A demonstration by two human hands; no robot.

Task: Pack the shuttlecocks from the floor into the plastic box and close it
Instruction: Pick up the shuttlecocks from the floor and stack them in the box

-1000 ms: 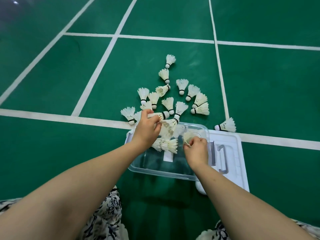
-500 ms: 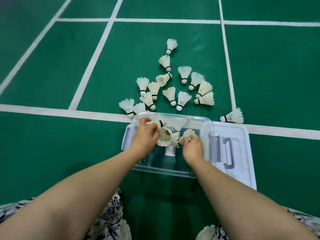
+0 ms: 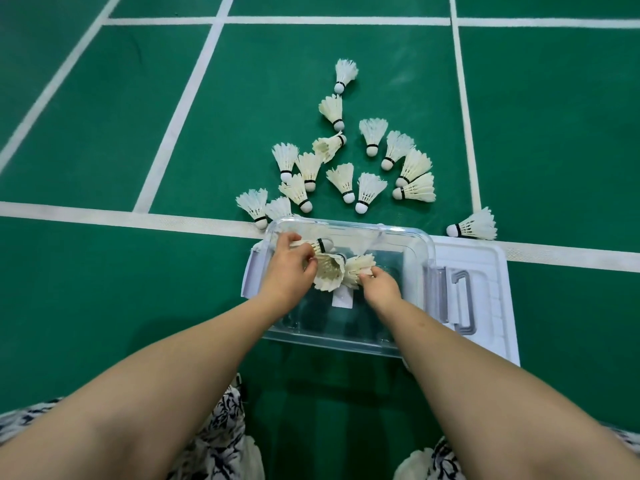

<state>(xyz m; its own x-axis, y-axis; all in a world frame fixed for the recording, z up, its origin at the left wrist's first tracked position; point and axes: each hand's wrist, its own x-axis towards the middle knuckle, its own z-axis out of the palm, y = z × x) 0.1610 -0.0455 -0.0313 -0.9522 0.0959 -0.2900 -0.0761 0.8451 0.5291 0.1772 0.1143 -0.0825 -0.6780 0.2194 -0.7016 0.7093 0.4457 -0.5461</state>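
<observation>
Shuttlecocks [image 3: 370, 190] mostly lie on the court floor [image 3: 104, 306] beyond the plastic box [image 3: 349, 226]. Inside it, the left hand [image 3: 289, 268] grips two and the right hand [image 3: 379, 284] pinches one. Packing has barely begun; next, release them and fetch more.

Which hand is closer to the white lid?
Right. The right hand is inside the box, nearer the lid side; the left hand is at the box's far end, away from the lid.
</observation>
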